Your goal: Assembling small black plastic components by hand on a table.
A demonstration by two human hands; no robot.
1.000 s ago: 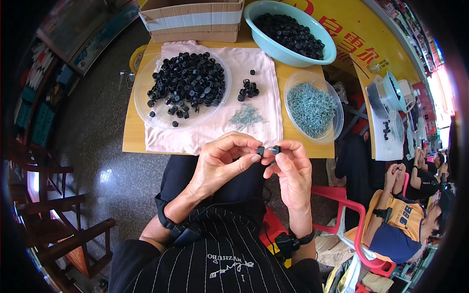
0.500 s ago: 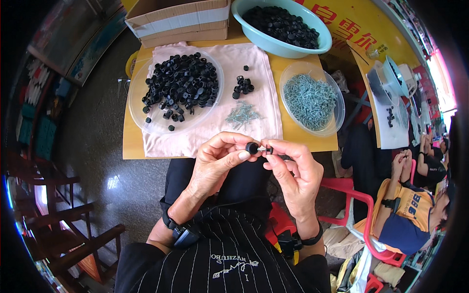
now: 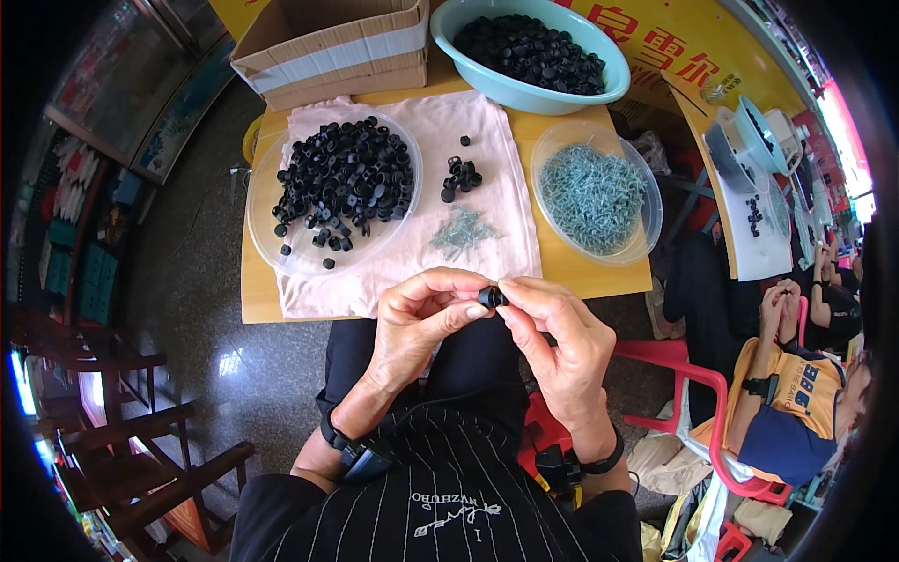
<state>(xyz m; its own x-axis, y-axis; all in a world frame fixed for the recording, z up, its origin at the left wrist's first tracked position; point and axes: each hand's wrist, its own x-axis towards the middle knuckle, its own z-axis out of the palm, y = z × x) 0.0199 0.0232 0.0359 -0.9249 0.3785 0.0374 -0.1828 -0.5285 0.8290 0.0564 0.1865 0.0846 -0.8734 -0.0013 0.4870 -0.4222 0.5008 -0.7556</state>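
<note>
Over my lap, just off the table's near edge, both hands meet at a small black plastic cap (image 3: 489,297). My left hand (image 3: 421,317) is closed, its thumb and fingertips pinching the cap from the left. From the right, my right hand (image 3: 562,337) pinches the same piece between thumb and index finger. No screw shows between the fingers now. Beyond the hands, on a pink cloth (image 3: 365,292), lie a small heap of screws (image 3: 464,231) and a few black caps (image 3: 461,178). A clear round tray (image 3: 265,220) at the left bears a big pile of black caps.
At the right, a clear round tray (image 3: 653,220) holds many silvery screws. A light blue basin (image 3: 524,94) full of black pieces and a cardboard box (image 3: 328,51) stand at the back. Another person (image 3: 787,393) sits at the right beside a red plastic chair (image 3: 688,370).
The screw and second black piece that showed between my fingertips have come together with the cap; the gap between my hands has closed. The view has shifted slightly.
</note>
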